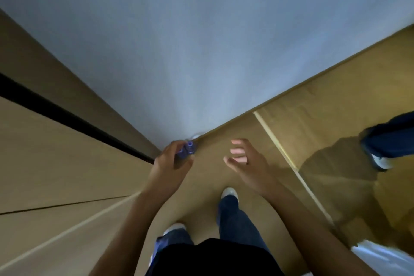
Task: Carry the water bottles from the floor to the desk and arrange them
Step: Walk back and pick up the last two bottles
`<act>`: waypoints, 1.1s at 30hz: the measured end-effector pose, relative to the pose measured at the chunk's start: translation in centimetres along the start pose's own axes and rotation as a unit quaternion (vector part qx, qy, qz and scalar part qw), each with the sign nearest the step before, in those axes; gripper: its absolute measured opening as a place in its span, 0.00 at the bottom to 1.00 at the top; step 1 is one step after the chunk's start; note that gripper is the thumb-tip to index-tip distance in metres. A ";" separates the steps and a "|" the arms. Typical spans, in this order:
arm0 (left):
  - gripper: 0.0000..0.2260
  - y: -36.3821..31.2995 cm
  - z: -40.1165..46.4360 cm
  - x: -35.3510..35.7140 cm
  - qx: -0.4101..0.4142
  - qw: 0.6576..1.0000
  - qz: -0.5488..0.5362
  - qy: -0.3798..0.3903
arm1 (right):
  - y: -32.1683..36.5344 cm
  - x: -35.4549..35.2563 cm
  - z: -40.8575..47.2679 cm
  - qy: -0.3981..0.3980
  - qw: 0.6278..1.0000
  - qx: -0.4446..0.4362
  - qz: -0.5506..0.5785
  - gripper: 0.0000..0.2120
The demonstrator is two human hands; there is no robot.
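Blue-capped water bottles (187, 151) are down in the corner where the grey wall (201, 40) meets the wood floor (208, 170), and the left hand (172, 162) has its grip curled round them near the tops. Looks like two caps, but it's blurry so I can't swear to the count, or whether they're off the floor yet. So I'd call this the pick-up step, with no counter in view at all. The right hand (243, 161) hovers just beside them, fingers spread wide and loose, holding nothing. My guess for the next move: lift, maybe steady with the free hand, then turn around and go find the counter.
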State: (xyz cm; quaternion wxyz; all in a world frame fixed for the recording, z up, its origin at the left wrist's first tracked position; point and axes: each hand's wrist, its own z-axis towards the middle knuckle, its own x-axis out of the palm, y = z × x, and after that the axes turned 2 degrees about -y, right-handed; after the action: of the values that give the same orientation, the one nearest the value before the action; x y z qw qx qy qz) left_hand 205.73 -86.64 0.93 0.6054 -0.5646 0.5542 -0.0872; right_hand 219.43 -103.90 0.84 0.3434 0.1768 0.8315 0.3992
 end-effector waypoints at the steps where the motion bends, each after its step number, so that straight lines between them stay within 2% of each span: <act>1: 0.13 -0.4 0.5 0.6 -0.009 1.000 0.004 -0.017 | -0.1 -0.8 1.1 0.018 1.000 -0.009 -0.016 0.23; 5: 0.13 -1.3 2.2 2.5 -0.038 0.996 0.009 -0.080 | -0.4 -2.9 5.1 0.084 0.994 -0.035 -0.060 0.24; 9: 0.11 -0.4 3.2 3.7 -0.057 0.991 0.000 -0.118 | -0.8 -2.7 8.2 0.119 0.988 -0.045 -0.088 0.25; 16: 0.15 4.2 5.1 6.6 -0.099 0.988 -0.032 -0.117 | -4.4 -0.1 11.3 0.128 0.987 -0.030 -0.091 0.24; 22: 0.15 10.3 7.0 10.5 -0.117 0.985 -0.030 -0.121 | -8.8 3.0 16.0 0.132 0.985 -0.055 -0.097 0.22; 30: 0.14 21.4 12.9 17.4 -0.100 0.972 -0.020 -0.211 | -18.0 10.2 27.1 0.178 0.970 -0.084 -0.142 0.23; 33: 0.15 27.0 15.4 21.2 -0.100 0.969 -0.014 -0.223 | -22.8 13.4 31.2 0.189 0.965 -0.090 -0.157 0.24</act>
State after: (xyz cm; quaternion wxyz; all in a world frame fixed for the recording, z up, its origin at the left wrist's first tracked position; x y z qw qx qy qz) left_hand 211.38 -83.69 -36.17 0.6532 -0.6349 0.4029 0.0886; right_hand 231.74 -93.45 -36.71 0.2534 -0.0666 0.8591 0.4397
